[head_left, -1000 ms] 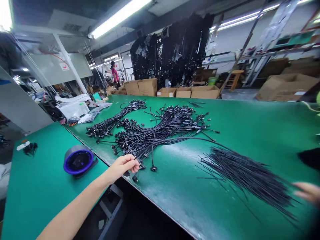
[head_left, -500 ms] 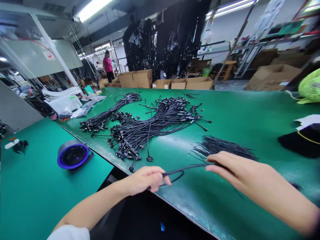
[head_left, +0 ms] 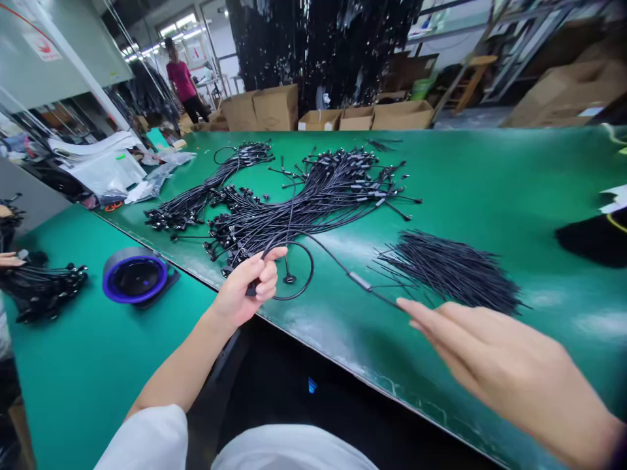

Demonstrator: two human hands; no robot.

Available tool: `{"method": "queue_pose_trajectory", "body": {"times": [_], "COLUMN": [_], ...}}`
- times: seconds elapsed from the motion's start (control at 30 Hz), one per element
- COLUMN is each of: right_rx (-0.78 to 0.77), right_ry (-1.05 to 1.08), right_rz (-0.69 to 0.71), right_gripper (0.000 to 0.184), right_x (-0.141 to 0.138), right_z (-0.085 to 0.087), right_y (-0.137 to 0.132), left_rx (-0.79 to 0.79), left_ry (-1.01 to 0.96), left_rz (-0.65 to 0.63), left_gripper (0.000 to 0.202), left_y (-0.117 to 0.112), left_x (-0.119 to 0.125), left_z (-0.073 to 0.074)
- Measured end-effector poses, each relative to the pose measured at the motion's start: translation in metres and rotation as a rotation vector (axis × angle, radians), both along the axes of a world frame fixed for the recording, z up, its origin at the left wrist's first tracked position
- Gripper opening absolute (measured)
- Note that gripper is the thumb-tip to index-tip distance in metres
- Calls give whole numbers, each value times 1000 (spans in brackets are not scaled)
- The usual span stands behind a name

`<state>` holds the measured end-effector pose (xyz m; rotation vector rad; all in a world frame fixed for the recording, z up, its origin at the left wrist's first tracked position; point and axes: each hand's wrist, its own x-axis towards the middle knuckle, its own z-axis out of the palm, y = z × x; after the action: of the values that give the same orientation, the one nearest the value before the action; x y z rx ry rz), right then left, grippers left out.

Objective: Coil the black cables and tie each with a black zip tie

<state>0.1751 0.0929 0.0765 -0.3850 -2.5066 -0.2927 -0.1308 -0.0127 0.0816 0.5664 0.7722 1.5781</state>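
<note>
My left hand [head_left: 247, 287] is closed on the looped end of a black cable [head_left: 313, 251] near the green table's front edge. The cable runs right across the table [head_left: 480, 176] to my right hand [head_left: 480, 352], whose outstretched fingers pinch or touch its far end. Just behind the left hand lies a big heap of black cables with connectors [head_left: 294, 209]. A bundle of thin black cable ties [head_left: 450, 267] lies beyond my right hand.
A round purple-rimmed device [head_left: 134, 277] sits on a second green bench [head_left: 73, 372] at left, beside more cables [head_left: 39, 284] and another person's hand [head_left: 10, 260]. Cardboard boxes [head_left: 274, 108] line the far edge. A person in a pink top [head_left: 182, 78] stands far back.
My left hand went from the heap's edge toward me with one cable, then back toward the heap. My right hand came in from the right and took the cable's other end.
</note>
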Motion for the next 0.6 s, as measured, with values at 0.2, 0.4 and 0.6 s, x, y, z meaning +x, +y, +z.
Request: {"method": "queue_pose_trajectory", "body": {"times": [0.2, 0.4, 0.6], "right_rx": [-239, -721, -956], "right_ry": [-134, -124, 529], "right_rz": [277, 247, 52], "right_gripper": [23, 15, 41], "right_x": [-23, -53, -67], "right_z": [2, 0, -17], "right_y": [-49, -38, -12], "left_rx": [-42, 103, 46], "left_ry": [281, 928, 653], "left_rz": [11, -317, -182], "left_gripper": [36, 25, 26], "left_y": [13, 1, 1], "left_x": [20, 63, 66], "left_z": [-22, -34, -36]}}
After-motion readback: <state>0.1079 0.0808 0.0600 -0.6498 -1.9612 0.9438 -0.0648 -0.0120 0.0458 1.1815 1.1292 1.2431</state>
